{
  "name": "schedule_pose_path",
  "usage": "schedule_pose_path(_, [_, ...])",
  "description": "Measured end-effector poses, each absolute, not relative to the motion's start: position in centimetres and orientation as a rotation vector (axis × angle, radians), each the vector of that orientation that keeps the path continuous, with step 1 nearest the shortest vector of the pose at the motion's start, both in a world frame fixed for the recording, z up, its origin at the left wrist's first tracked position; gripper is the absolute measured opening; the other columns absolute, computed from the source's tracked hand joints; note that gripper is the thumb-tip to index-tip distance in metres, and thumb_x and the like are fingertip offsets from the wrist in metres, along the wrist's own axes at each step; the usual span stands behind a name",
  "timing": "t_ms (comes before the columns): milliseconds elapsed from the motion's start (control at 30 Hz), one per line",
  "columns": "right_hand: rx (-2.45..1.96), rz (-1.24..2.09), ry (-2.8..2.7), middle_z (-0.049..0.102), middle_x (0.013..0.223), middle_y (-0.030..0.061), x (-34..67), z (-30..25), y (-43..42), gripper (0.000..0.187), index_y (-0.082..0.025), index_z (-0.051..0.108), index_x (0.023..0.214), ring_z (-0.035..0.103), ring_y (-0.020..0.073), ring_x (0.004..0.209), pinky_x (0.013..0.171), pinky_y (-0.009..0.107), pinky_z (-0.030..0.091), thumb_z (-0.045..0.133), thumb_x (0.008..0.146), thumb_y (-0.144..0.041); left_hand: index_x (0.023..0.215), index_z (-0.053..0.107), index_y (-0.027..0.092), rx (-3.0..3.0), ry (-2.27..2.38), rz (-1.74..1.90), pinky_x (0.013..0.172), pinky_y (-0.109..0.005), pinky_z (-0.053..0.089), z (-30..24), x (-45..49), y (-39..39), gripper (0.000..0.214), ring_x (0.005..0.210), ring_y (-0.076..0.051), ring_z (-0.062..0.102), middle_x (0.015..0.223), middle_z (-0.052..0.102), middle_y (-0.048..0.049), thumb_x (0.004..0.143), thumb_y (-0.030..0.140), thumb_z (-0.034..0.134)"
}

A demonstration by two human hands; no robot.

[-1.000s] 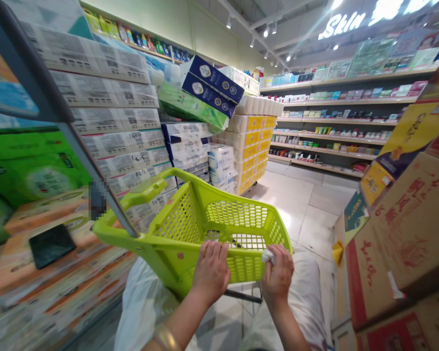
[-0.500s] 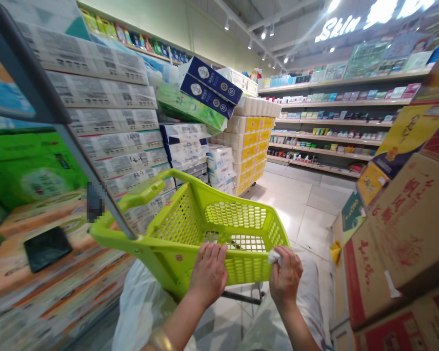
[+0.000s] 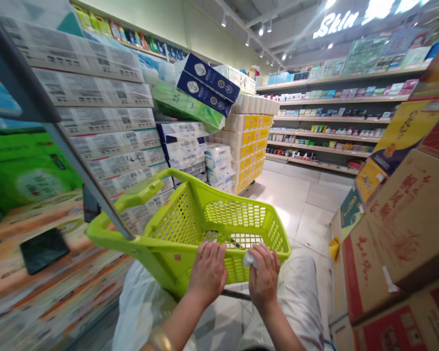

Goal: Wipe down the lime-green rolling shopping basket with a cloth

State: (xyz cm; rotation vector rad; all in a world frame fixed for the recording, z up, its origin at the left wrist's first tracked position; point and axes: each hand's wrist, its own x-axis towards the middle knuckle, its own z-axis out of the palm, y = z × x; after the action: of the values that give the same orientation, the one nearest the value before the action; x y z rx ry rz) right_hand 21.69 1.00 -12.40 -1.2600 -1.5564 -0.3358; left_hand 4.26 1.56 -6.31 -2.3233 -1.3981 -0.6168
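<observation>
A lime-green plastic shopping basket [image 3: 237, 213] with perforated walls and a long grey pull handle [image 3: 91, 170] stands between my white-clad knees. My left hand [image 3: 208, 273] has its fingers hooked over the near rim, left of the middle. Further right along that rim, my right hand [image 3: 264, 275] presses a crumpled white tissue [image 3: 249, 260] against the plastic. Its fingers are bent over the edge. Through the basket's grid floor, white tile shows.
Tissue packs [image 3: 109, 92] are stacked high on the left. A dark phone-like device [image 3: 45, 250] lies on orange packs there. Cardboard cartons [image 3: 398, 229] crowd the right side. Cosmetics shelves [image 3: 325, 119] line the back, beyond the tiled floor [image 3: 296, 195].
My right hand has slid left along the rim with the white tissue, closer to my left hand. My left hand stays where it was on the rim.
</observation>
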Motion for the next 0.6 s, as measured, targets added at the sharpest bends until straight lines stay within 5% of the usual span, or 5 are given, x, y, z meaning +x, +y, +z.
schedule_pose_path(300, [-1.342, -0.263, -1.349, 0.063, 0.106, 0.0101, 22.7, -11.8, 1.5, 0.028, -0.018, 0.058, 0.105, 0.053, 0.0246, 0.111, 0.103, 0.048, 0.03, 0.04, 0.085, -0.015, 0.12, 0.049, 0.014, -2.296, -1.449, -0.584, 0.106, -0.047, 0.03, -6.3, 5.2, 1.6, 0.047, 0.106, -0.027, 0.048, 0.107, 0.057, -0.0101, 0.073, 0.018, 0.055])
schedule_pose_path(600, [-1.255, -0.196, -1.616, 0.063, 0.117, 0.0053, 18.5, -10.4, 0.4, 0.03, -0.023, 0.058, 0.114, 0.05, 0.0196, 0.121, 0.113, 0.044, 0.018, 0.041, 0.091, -0.016, 0.122, 0.047, 0.015, -2.35, -1.396, -0.588, 0.105, -0.046, 0.032, -6.2, 5.0, 1.4, 0.047, 0.109, -0.026, 0.048, 0.109, 0.057, -0.0094, 0.075, 0.016, 0.052])
